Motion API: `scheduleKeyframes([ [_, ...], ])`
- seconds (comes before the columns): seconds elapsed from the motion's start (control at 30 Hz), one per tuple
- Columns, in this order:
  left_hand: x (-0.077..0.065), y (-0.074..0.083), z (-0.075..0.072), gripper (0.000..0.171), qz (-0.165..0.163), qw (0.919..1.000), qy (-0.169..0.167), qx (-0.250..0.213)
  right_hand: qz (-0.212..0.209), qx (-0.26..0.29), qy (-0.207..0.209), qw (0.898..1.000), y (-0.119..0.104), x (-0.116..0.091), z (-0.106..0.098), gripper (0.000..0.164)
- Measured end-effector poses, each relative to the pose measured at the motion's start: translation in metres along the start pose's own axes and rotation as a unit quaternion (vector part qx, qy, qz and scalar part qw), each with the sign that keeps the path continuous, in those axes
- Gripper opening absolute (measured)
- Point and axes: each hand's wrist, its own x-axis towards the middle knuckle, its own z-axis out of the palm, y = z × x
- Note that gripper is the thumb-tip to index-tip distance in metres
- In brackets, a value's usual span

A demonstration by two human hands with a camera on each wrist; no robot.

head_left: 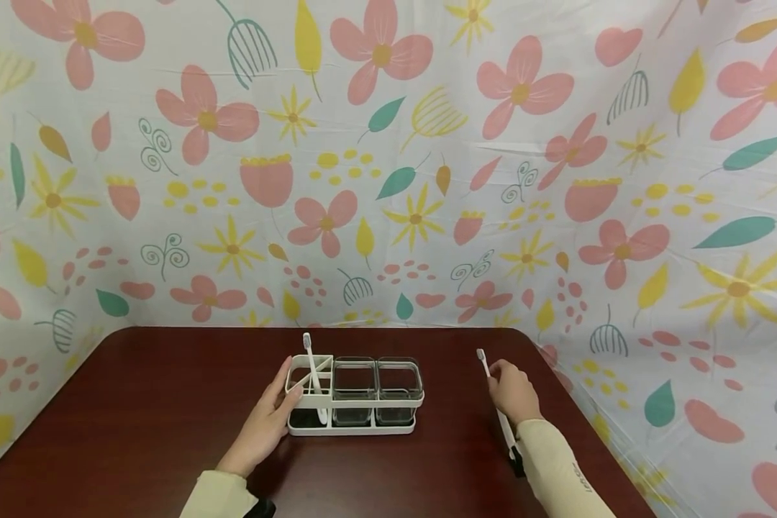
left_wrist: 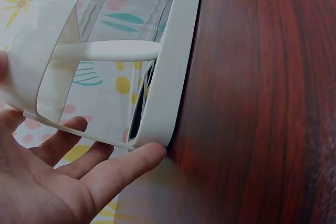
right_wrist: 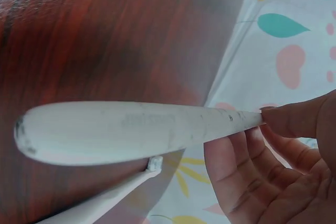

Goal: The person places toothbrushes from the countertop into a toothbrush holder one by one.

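Note:
A white toothbrush holder (head_left: 356,430) with two clear cups (head_left: 398,381) stands on the table. One white toothbrush (head_left: 314,374) leans in its divided left section; its handle (left_wrist: 113,51) shows in the left wrist view. My left hand (head_left: 268,424) holds the holder's left end, thumb at the front, other fingers along the side, little finger against the base. Off to the right, my right hand (head_left: 514,392) pinches another white toothbrush (right_wrist: 115,132) between thumb and fingers near its neck, brush head pointing away. Below it in the right wrist view is another white brush (right_wrist: 100,200), bristles visible.
The dark red wooden table (head_left: 168,403) has rounded back corners. A flower-printed white cloth (head_left: 388,180) hangs behind it and along its sides. A black band (head_left: 259,509) shows at the left wrist.

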Motion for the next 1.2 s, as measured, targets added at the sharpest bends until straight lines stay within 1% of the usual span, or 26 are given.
scheduleKeyframes([
  [0.27,0.0,0.0,-0.002,0.064,-0.001,1.0,-0.001,0.009,-0.016,0.013,0.03,0.999,-0.01,0.003,-0.005,0.017],
  [0.53,-0.003,-0.001,-0.004,0.065,0.001,1.0,-0.002,0.002,-0.024,0.03,0.059,0.998,-0.023,0.006,-0.008,0.016],
  [0.73,-0.002,0.001,-0.005,0.066,-0.002,1.0,-0.003,0.0,-0.035,0.054,0.055,0.996,-0.033,0.004,-0.011,0.016],
  [0.87,0.0,0.003,-0.003,0.066,-0.001,0.9999,-0.002,0.013,-0.043,0.064,0.065,0.995,-0.039,0.004,-0.016,0.016],
  [1.2,-0.001,0.002,0.002,0.066,-0.006,0.9999,-0.003,0.012,-0.062,0.09,0.075,0.991,-0.059,0.004,-0.026,0.016],
])
